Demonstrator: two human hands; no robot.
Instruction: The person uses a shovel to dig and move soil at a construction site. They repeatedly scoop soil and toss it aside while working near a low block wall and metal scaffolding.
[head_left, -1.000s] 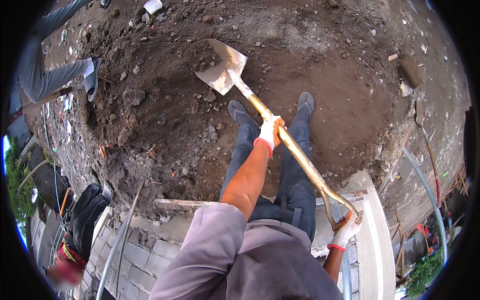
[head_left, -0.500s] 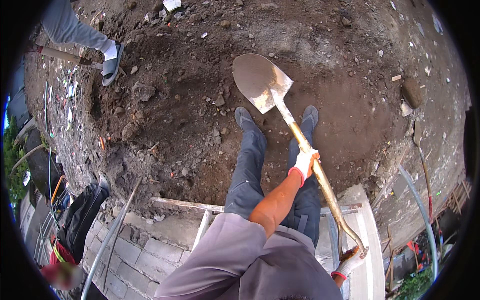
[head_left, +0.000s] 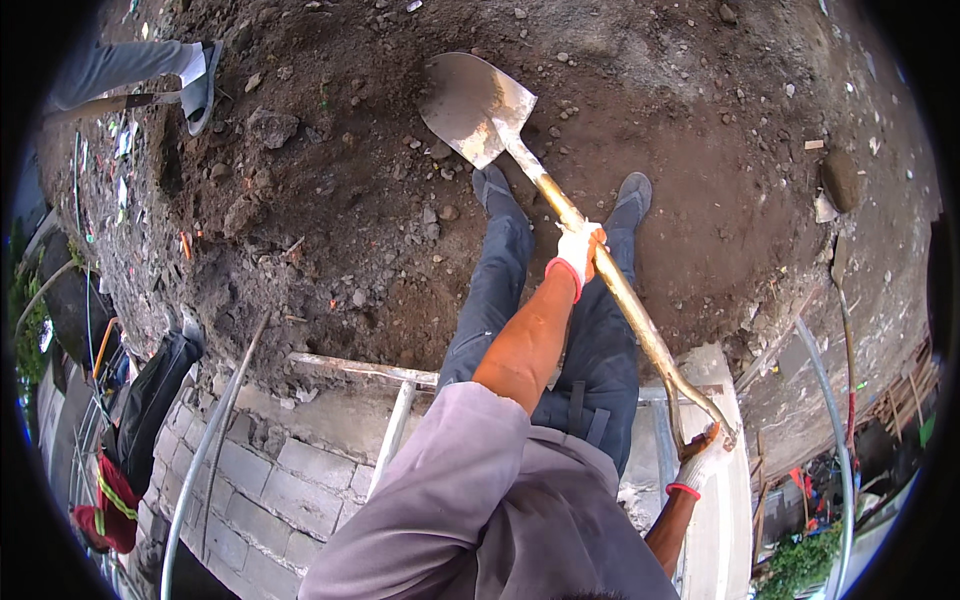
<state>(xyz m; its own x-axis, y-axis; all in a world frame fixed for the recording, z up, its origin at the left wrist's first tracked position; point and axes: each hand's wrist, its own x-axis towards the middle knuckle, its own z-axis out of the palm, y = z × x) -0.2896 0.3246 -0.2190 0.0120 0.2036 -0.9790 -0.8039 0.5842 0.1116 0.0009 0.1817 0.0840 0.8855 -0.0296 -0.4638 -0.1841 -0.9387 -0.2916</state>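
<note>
- Right hand (head_left: 707,460), white glove with orange palm and red cuff: closed round the handle end of a worn, gold-shafted metal shovel (head_left: 622,296). It is beside the right hip; little change there.
- Left hand (head_left: 578,248), gloved alike: wrapped about the middle of the shaft, well apart from the right. Both hands share the one tool.
- Shovel slants across the body, in front of the legs, handle end near right, blade far left.
- Dark grey shoes (head_left: 490,188) planted apart, same stance as half a second ago.
- Change: the scuffed, pointed silver blade (head_left: 474,104) has swung left, from between the shoes to beyond the left one. Judged: a sideways sweep, pivoting near the right hand.
- Blade face shows a dark film of dirt, no heap; reads as carrying little. Contact with the loose brown soil (head_left: 345,190): cannot tell.
- Far left: co-worker's grey-trousered leg (head_left: 130,70) has shifted angle; apart from the blade, so the sweep appears unobstructed.
</note>
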